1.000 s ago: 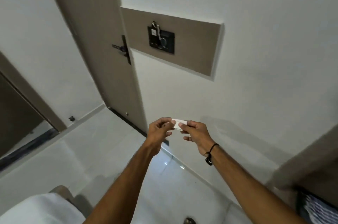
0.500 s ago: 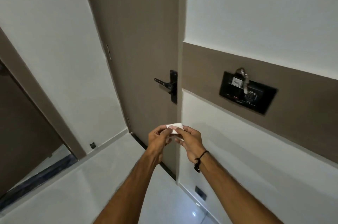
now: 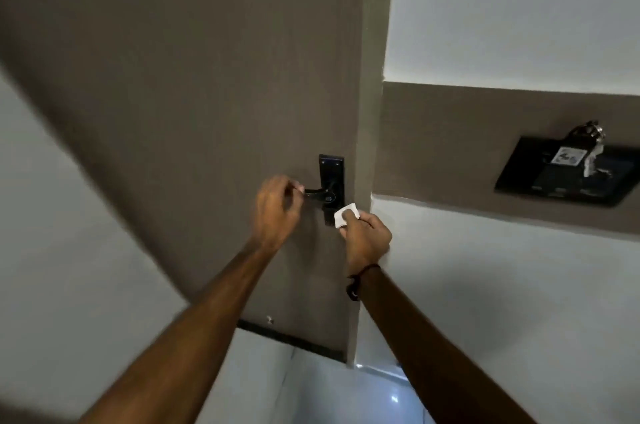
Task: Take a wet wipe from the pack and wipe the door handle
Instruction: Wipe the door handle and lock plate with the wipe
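- Door handle, black metal lever point(image 3: 317, 194), is mounted on a black rectangular backplate point(image 3: 332, 181) at the right edge of the tall grey-brown door point(image 3: 190, 94), which appears closed against its frame. The lever projects leftward from the plate, leaving its full length exposed for wiping.
- Black wall panel point(image 3: 568, 177) on the grey-brown band right of the frame carries a bunch of keys and a tagged card; it plays no part in the job.
- Left hand point(image 3: 275, 212) is loosely curled, fingertips pinched at the free tip of the lever. Judged purpose: steadying the lever so it does not swing under wiping pressure.
- Right hand point(image 3: 367, 238), a dark cord band at its wrist, pinches the wipe between thumb and fingers, held just below the lever and beside the lower backplate.
- Folded white wet wipe point(image 3: 343, 215) is presented flat side forward, near the handle but not yet on it. Wiping is judged about to start; the pack is not in view.
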A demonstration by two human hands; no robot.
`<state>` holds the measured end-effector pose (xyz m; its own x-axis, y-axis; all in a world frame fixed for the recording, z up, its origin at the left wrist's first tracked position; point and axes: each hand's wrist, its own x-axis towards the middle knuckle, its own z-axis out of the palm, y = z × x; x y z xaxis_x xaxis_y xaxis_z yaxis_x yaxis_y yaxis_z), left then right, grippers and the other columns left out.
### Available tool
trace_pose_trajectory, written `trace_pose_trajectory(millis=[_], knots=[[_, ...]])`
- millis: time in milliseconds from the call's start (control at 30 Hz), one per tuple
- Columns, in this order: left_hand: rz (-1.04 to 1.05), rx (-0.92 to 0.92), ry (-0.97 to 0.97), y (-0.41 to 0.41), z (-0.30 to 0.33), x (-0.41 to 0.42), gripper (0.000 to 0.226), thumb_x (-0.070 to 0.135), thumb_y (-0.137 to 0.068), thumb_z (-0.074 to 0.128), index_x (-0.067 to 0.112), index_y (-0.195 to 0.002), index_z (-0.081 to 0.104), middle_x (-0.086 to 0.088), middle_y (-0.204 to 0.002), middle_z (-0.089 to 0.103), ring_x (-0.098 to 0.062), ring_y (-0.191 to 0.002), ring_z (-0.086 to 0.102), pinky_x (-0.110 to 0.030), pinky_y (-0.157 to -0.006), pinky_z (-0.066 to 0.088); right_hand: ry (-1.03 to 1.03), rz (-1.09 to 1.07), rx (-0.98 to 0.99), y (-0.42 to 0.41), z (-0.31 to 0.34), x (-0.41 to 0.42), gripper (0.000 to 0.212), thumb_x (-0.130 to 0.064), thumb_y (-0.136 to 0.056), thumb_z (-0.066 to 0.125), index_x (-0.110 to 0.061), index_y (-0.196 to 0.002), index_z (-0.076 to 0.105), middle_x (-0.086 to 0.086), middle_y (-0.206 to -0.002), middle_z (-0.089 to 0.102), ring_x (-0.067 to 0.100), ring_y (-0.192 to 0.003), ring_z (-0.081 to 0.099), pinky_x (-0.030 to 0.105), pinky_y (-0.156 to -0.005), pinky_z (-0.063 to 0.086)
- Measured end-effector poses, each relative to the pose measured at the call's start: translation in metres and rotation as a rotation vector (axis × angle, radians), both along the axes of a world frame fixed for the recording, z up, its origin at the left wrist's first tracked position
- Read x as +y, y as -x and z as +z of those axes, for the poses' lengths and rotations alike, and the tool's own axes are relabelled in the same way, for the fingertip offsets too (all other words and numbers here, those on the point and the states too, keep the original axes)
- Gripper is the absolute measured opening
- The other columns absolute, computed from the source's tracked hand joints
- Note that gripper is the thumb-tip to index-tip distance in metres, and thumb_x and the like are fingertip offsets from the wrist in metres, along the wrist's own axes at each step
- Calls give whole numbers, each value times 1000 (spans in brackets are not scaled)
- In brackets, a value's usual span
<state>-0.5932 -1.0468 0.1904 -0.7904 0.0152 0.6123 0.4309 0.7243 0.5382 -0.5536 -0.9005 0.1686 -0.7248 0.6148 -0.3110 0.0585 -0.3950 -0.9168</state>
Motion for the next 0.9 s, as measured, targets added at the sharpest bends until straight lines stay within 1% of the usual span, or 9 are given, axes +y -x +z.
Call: trace_pose_trajectory(millis=[100, 167, 267, 333, 400, 533, 667, 733, 900], knots=[[-147, 354, 504, 46, 21, -28, 17, 14, -87, 70, 4, -101, 69, -19, -107, 65, -36, -97, 57, -48, -78, 54, -86, -121, 7, 10, 0, -15, 18, -13, -71, 84, -26, -68, 71, -17, -63, 66, 2, -57, 64, 13, -56, 56], [-272, 544, 809, 83, 39, -45, 42, 16, -83, 73, 4, -122, 67, -25, -134, 56, -39, -122, 50, -54, -98, 49, -150, -229, -19, 19, 0, -28, 12, -12, -71, 84, -19, -76, 75, -11, -68, 67, -1, -60, 61, 1, -46, 44], [-349, 689, 1122, 126, 64, -60, 69, 26, -94, 64, 9, -157, 40, -22, -167, 24, -40, -153, 25, -61, -124, 18, -255, -319, -18, 30, -2, -43, 19, -6, -76, 82, -2, -94, 78, -3, -77, 68, -5, -64, 57, -3, -45, 39], [-397, 749, 1197, 150, 68, -70, 72, 31, -104, 47, 16, -167, 17, -15, -174, 7, -35, -160, 10, -58, -127, 3, -313, -363, -13, 34, -2, -57, 18, -7, -80, 79, -1, -97, 78, -3, -78, 68, -5, -64, 59, -3, -48, 41], [-417, 819, 1235, 169, 68, -76, 68, 34, -108, 35, 22, -168, 5, -8, -176, -2, -29, -161, 2, -52, -128, -4, -355, -397, 5, 38, -4, -67, 16, -8, -84, 76, -2, -99, 78, -5, -75, 70, -1, -64, 62, -1, -51, 45], [-433, 964, 1187, 194, 62, -72, 62, 37, -110, 30, 25, -168, 11, -5, -176, 2, -25, -162, -1, -48, -128, -7, -521, -441, 0, 49, -15, -81, 19, -10, -92, 68, -4, -108, 76, 8, -93, 74, 17, -84, 69, 6, -68, 51], [-417, 1099, 1130, 209, 52, -70, 63, 39, -108, 31, 22, -167, 17, -8, -175, 13, -28, -161, 7, -52, -128, 0, -691, -496, 11, 56, -22, -93, 16, -2, -91, 66, -3, -106, 74, 5, -94, 67, 9, -81, 63, 0, -70, 47], [-409, 1135, 1111, 211, 50, -70, 63, 40, -109, 29, 21, -167, 16, -9, -175, 11, -29, -161, 7, -54, -128, -2, -720, -524, 18, 59, -23, -98, 16, 1, -90, 65, -3, -103, 73, 3, -91, 64, 3, -77, 59, 0, -68, 45], [-417, 1144, 1094, 210, 48, -70, 64, 40, -109, 27, 20, -168, 12, -9, -175, 7, -29, -161, 8, -53, -127, 2, -725, -554, 24, 64, -26, -113, 14, 3, -90, 65, -1, -101, 73, 7, -91, 63, 2, -77, 57, 1, -69, 46]])
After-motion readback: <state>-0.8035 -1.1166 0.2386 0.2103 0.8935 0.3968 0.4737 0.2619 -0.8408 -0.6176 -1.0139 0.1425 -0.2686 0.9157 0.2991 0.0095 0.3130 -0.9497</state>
